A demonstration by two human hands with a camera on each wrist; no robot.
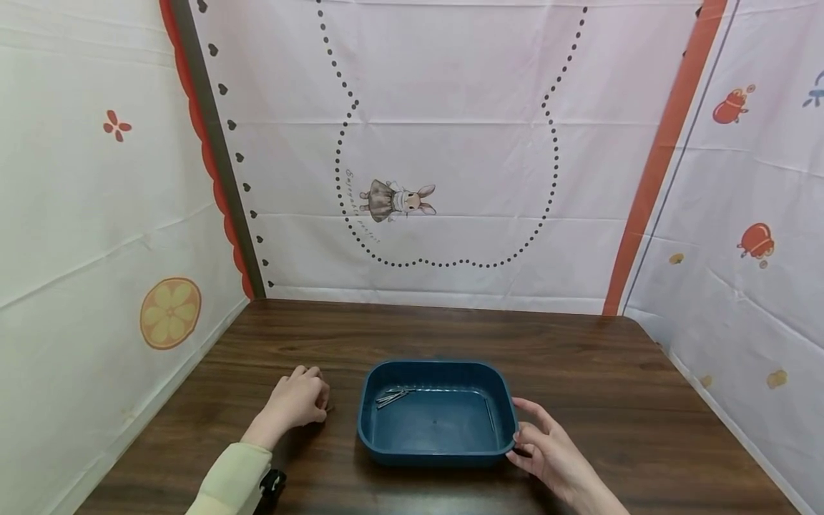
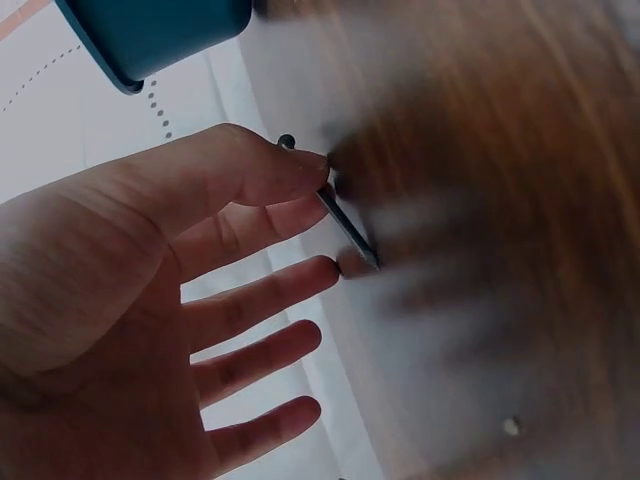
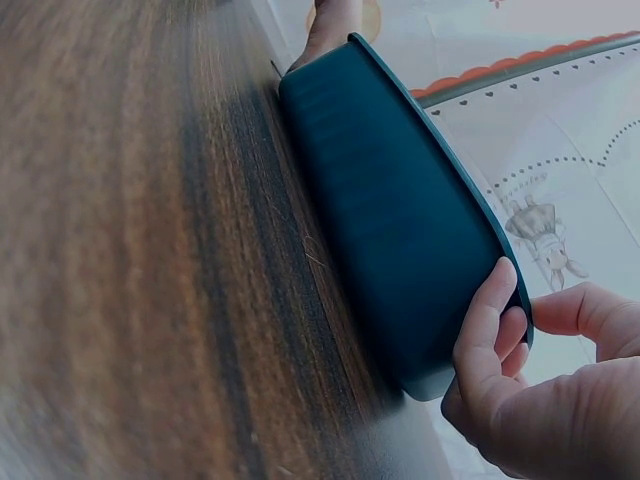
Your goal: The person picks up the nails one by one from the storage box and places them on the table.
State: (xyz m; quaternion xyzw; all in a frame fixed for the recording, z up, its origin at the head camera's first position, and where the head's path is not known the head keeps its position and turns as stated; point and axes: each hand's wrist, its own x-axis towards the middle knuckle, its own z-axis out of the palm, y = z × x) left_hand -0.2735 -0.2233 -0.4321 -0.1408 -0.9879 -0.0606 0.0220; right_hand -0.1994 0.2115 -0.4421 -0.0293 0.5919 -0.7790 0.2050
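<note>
Printed cloth (image 1: 450, 157) hangs behind a tray (image 1: 444, 460) of likely nails (image 1: 391, 398)

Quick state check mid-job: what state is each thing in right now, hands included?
Blue plastic bin: upright, uncovered, on the wooden table.
Bunched nails: lying loosely together at the bin's left side.
Single nail: lying apart, at the bin's right side.
Held nail: tilted, outside the bin.
Left hand: pinching the held nail.
Right hand: gripping the bin's right side.
Printed cloth: hanging, lightly creased.
</note>
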